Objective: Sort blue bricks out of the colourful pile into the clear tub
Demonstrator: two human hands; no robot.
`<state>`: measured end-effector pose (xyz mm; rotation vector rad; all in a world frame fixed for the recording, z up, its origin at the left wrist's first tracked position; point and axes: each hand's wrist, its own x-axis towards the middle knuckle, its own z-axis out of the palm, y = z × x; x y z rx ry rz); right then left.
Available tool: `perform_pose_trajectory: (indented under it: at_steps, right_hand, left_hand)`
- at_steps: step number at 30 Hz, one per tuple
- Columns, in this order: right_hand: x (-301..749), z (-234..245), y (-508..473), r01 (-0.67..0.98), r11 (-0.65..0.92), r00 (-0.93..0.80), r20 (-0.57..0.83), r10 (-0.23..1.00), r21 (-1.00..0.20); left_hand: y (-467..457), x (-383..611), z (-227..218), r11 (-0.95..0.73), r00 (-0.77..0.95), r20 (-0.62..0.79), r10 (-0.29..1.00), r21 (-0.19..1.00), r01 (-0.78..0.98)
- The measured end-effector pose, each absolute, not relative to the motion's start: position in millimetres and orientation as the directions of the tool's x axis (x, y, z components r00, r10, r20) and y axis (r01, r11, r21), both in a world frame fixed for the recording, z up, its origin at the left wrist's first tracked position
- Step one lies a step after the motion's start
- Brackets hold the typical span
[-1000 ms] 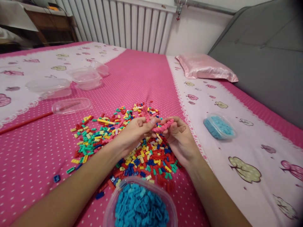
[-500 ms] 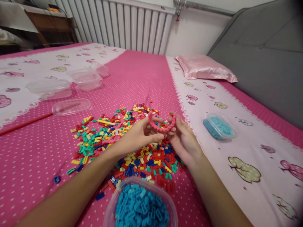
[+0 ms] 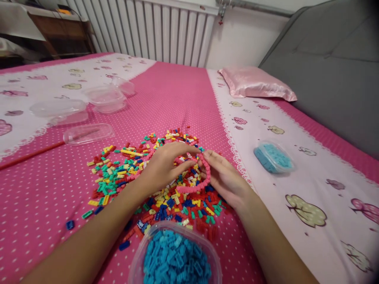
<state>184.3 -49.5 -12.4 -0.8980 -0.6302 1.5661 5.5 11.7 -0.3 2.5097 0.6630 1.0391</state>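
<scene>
Gripping: right hand (image 3: 226, 179) on one pink chain (image 3: 207, 175), curved above the block pile (image 3: 170, 203).
Left hand (image 3: 161, 163): fingers curled at its upper end (grip unclear).
Tubs (image 3: 216, 258): two, both blue-filled.
Forearms (image 3: 112, 221): two, angled inward.

1. White ribbed radiator (image 3: 154, 33) against plain white wall (image 3: 233, 43); grey metal pipe (image 3: 260, 8) at its upper right.
2. Grey padded headboard (image 3: 331, 59), right; shiny pink pillow (image 3: 256, 83) near it.
3. Brown wooden furniture (image 3: 62, 27), top left.
</scene>
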Motion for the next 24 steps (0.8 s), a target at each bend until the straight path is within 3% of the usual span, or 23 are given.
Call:
perform_pose_trajectory:
  at_steps: [10,15,24]
  right_hand:
    - [185.0,-16.5,-52.0,-0.375,-0.166,-0.085,-0.144,0.986,-0.912]
    - [198.9,-10.1,-51.7,-0.226,-0.153,-0.103,-0.133,0.986,-0.962]
    - [196.9,-6.1,-52.7,-0.283,-0.200,-0.117,-0.174,0.978,-0.938]
  left_hand:
    - [12.7,2.0,-1.4,-0.922,0.627,0.726,0.284,0.029,0.386]
    - [10.8,0.4,1.4,-0.899,0.615,0.733,0.291,-0.012,0.439]
    - [8.6,0.2,4.8,-0.888,0.636,0.727,0.259,-0.080,0.453]
